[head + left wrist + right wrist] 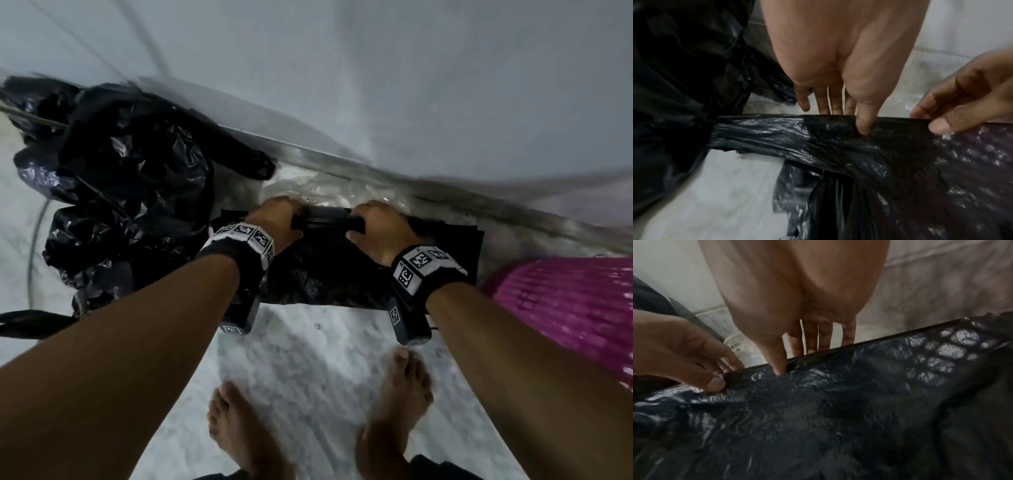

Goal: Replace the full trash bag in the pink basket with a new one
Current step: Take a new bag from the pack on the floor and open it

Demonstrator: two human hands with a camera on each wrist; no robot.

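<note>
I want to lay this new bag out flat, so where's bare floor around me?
Bare floor lies between the new bag and the feet. It is crowded to the left, where the full bag sprawls, to the right by the pink basket, and behind, where clear plastic lies against the wall.

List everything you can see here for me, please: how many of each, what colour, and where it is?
New trash bag: one, black, flat, held up by its top edge between both hands.
Full trash bag: one, black, crumpled, on the floor at the left.
Pink basket: one, pink, at the right edge.
Clear plastic: one piece, transparent, on the floor by the wall.
Floor: white marble.
Wall: pale grey.
Wristbands: two, black with printed markers.
Feet: two, bare.
Left hand: pinches the bag's edge.
Right hand: pinches the same edge.
</note>
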